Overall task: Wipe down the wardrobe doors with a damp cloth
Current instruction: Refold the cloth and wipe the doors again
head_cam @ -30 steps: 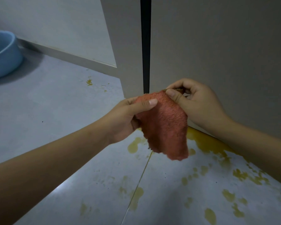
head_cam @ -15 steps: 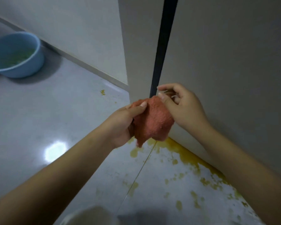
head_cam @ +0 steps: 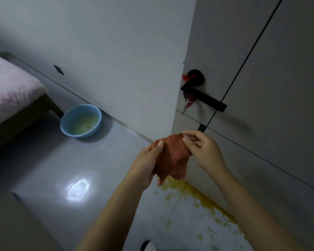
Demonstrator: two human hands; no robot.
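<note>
CHANGE: the view has been lifted from the floor – a door handle [head_cam: 203, 96] and blue basin [head_cam: 80, 120] are now taken in; wiping judged not yet begun | CLOTH: rust-red cloth [head_cam: 172, 158] is held bunched before the wardrobe doors [head_cam: 272, 87], not touching; gripped by left hand [head_cam: 146, 165], its top edge pinched by right hand [head_cam: 201, 151] – nap looks coarse

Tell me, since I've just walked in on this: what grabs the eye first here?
The reddish cloth at centre, held up between the left hand and the right hand in front of the wardrobe doors. Below it, yellow splatter stains the floor along the doors' base. Farther left, a blue basin of murky liquid sits by the wall.
</note>
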